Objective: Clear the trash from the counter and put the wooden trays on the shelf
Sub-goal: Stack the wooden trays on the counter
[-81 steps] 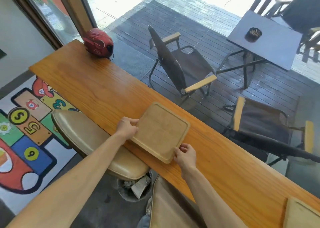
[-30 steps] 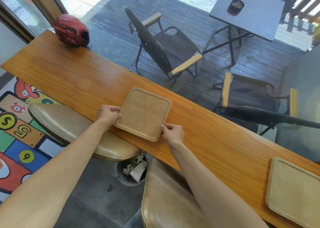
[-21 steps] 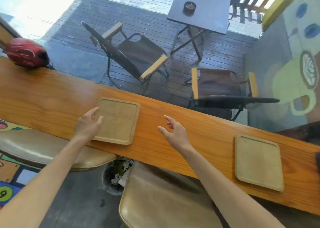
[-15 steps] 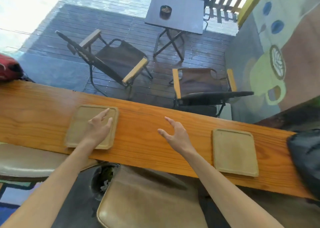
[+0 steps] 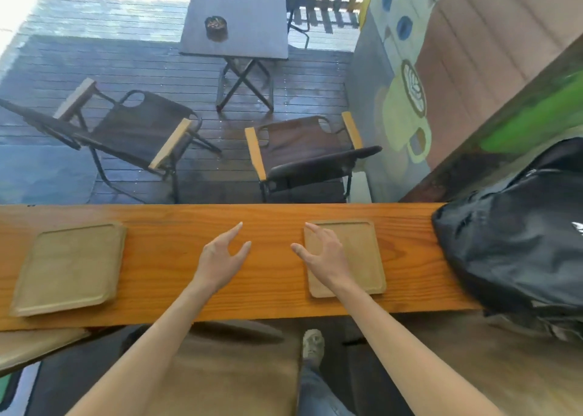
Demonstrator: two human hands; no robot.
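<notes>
Two square wooden trays lie flat on the long orange wooden counter point(image 5: 176, 289). The left tray point(image 5: 69, 267) sits near the counter's left end, apart from both hands. The right tray point(image 5: 359, 254) lies right of centre. My left hand point(image 5: 222, 258) hovers over bare counter between the trays, fingers spread, holding nothing. My right hand point(image 5: 321, 256) is over the left part of the right tray, fingers apart; whether it touches the tray I cannot tell.
A black backpack point(image 5: 517, 235) covers the counter's right end, close to the right tray. Tan padded stools point(image 5: 227, 374) stand below the near edge. Beyond the counter are folding chairs point(image 5: 303, 153) and a dark table point(image 5: 239, 27) with an ashtray.
I let go of the left tray, and both hands opened and moved right along the counter. The view swung right, bringing the second tray and the backpack into sight.
</notes>
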